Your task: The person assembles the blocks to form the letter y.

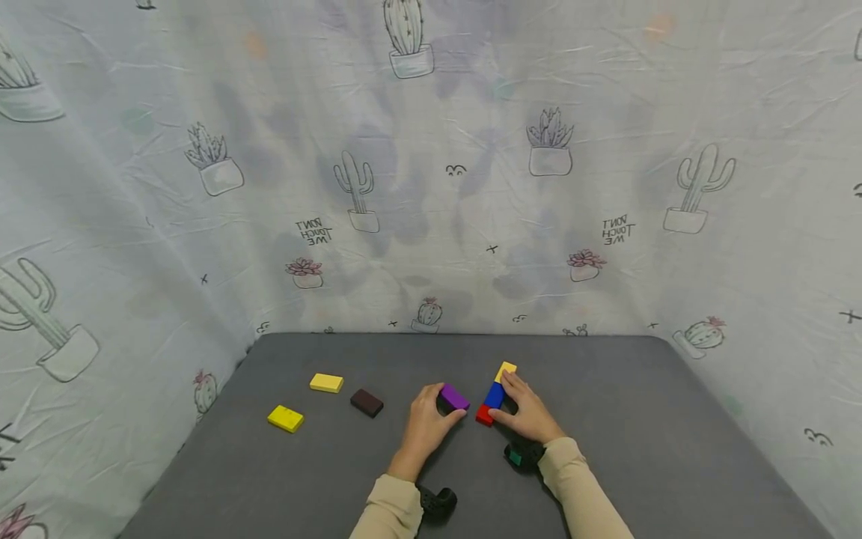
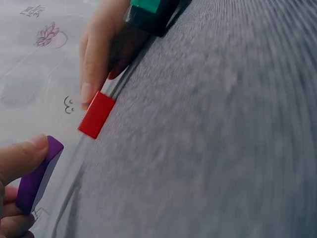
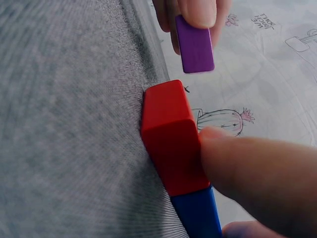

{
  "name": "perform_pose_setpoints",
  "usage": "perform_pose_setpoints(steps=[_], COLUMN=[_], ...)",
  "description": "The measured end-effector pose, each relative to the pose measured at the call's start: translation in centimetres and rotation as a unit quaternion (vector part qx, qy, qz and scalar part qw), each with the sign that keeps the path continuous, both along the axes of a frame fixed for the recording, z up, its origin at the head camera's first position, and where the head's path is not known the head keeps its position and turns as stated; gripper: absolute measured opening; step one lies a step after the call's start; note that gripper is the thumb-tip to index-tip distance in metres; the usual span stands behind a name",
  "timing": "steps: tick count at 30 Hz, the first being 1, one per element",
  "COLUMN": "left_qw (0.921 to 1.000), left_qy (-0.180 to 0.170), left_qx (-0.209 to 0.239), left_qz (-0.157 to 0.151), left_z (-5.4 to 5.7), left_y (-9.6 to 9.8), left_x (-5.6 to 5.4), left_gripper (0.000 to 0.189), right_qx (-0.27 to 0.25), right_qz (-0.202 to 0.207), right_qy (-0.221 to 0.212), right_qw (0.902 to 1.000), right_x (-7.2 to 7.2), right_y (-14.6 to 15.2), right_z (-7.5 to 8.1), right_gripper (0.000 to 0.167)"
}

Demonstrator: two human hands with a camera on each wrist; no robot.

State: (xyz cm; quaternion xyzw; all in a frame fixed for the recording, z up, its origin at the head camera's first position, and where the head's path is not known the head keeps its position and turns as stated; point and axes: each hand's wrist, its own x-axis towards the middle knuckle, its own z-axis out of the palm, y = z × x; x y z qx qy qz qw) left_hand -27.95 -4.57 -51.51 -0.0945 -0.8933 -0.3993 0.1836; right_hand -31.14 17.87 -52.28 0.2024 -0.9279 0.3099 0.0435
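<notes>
My left hand [image 1: 426,421] pinches a purple block [image 1: 454,397] between thumb and fingers. The left wrist view shows this purple block [image 2: 40,174] tilted, its lower end towards the curled fingers. To the right, a yellow block [image 1: 505,371], a blue block [image 1: 494,395] and a red block [image 1: 484,415] form a slanting row on the table. My right hand [image 1: 528,413] spans this row, its thumb against the red block [image 3: 171,134] and its forefinger at the yellow end. A small gap separates the purple block from the row.
Left on the grey table [image 1: 222,479] lie a dark brown block [image 1: 367,403], a pale yellow block [image 1: 326,383] and a brighter yellow block [image 1: 286,418]. A cactus-print curtain [image 1: 458,209] hangs behind the table. Black devices are strapped to both wrists.
</notes>
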Motion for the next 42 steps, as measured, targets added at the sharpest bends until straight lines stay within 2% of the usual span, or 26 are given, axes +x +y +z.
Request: perform_pose_setpoints(steps=[15,25,34,42], left_qw=[0.9997,0.9993,0.9989,0.9984], left_qy=[-0.016,-0.012,0.007,-0.003], left_qx=[-0.008,-0.018,-0.027,-0.033], left_qz=[0.017,0.03,0.038,0.044], left_z=[-0.7,-0.8,-1.0,-1.2], left_y=[2.1,2.7,3.0,3.0], left_x=[-0.4,-0.3,-0.2,-0.1], left_gripper=[0.062,0.064,0.061,0.06], right_qx=[0.001,-0.007,-0.007,-0.005], right_qz=[-0.002,0.003,0.002,0.001], right_qy=[0.0,0.0,0.001,0.008], right_qw=[1.0,1.0,1.0,1.0], right_x=[-0.2,-0.2,-0.2,-0.2], right_y=[0.1,0.1,0.1,0.1], right_z=[-0.4,-0.3,-0.3,-0.4], right_gripper=[0.083,0.083,0.083,0.084])
